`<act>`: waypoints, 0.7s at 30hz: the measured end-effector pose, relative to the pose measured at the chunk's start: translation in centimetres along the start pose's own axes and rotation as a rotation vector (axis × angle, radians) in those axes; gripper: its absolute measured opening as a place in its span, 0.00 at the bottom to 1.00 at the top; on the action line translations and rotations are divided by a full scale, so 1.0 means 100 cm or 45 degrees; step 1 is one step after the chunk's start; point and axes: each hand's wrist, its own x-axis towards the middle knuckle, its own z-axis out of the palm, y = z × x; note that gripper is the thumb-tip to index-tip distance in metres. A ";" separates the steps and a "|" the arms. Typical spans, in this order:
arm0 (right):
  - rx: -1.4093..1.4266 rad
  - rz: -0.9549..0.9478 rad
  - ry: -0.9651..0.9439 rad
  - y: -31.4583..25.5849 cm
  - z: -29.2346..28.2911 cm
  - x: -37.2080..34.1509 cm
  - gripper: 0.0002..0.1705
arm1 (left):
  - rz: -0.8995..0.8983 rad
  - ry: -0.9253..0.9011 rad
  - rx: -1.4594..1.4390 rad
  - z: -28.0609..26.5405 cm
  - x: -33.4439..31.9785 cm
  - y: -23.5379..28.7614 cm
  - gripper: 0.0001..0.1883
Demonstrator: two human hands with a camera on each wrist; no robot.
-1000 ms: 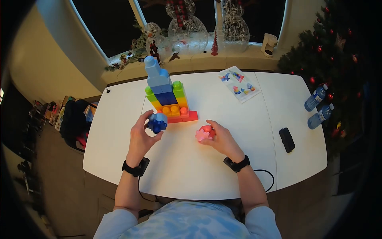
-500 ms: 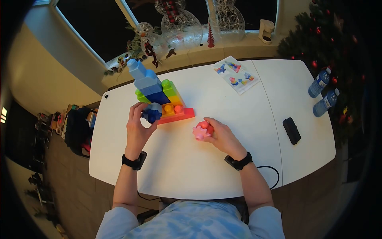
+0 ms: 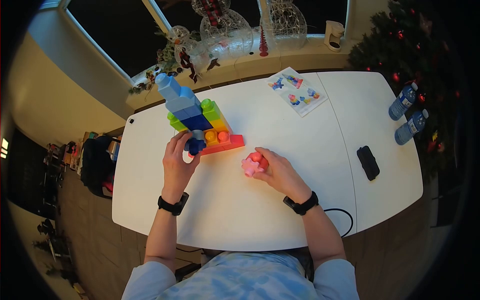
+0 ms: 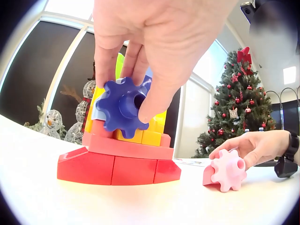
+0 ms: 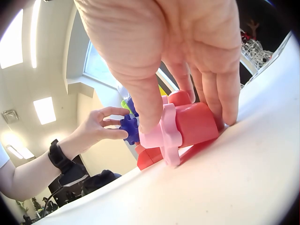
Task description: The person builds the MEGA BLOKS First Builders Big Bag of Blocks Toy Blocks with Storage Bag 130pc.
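The left hand point(image 3: 178, 167) pinches a dark blue gear piece point(image 3: 195, 146) with a light blue block behind it, at the lower left front of a block tower point(image 3: 192, 116). In the left wrist view the blue gear point(image 4: 123, 108) overlaps the tower's yellow blocks, above its red base point(image 4: 112, 168); whether the piece touches the tower cannot be told. The right hand point(image 3: 286, 175) grips a red block with a pink gear point(image 3: 250, 167) on its side, right of the tower. In the right wrist view the red block point(image 5: 197, 123) rests low against the table.
A picture sheet point(image 3: 297, 91) lies at the back of the white table point(image 3: 270, 215). A black case point(image 3: 368, 163) and two water bottles point(image 3: 403, 101) are on the right. A cable point(image 3: 345, 215) curves beside the right forearm. A decorated tree point(image 3: 395, 45) stands beyond.
The view has shifted, with the tower appearing farther left. The left hand has brought the blue gear piece closer in front of the tower. The right hand keeps its hold on the pink and red piece.
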 end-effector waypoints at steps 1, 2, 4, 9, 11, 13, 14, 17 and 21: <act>-0.001 -0.011 0.000 -0.001 0.000 0.000 0.38 | -0.001 -0.001 -0.001 0.000 0.000 0.001 0.31; -0.001 -0.010 -0.002 -0.002 0.000 -0.001 0.38 | -0.010 -0.006 -0.016 -0.001 0.000 0.003 0.31; -0.012 -0.019 0.019 -0.004 0.002 0.000 0.36 | -0.024 -0.007 -0.026 -0.002 -0.001 0.004 0.32; -0.026 -0.013 0.089 0.007 0.011 0.003 0.32 | -0.003 0.003 -0.003 -0.003 -0.003 0.006 0.33; -0.026 0.011 0.096 0.005 0.010 0.004 0.31 | -0.012 0.004 -0.006 -0.004 -0.004 0.006 0.34; 0.054 0.146 0.078 0.000 0.008 0.007 0.32 | -0.025 0.014 -0.010 -0.004 -0.005 0.006 0.34; 0.040 0.130 0.071 -0.005 0.007 0.008 0.32 | -0.025 0.006 -0.022 -0.004 -0.006 0.004 0.34; -0.092 0.089 0.027 -0.015 0.012 0.010 0.35 | -0.006 0.020 -0.009 -0.005 -0.008 0.001 0.34; -0.224 -0.009 -0.002 -0.020 0.013 0.017 0.39 | -0.009 -0.022 -0.058 -0.007 -0.010 -0.001 0.35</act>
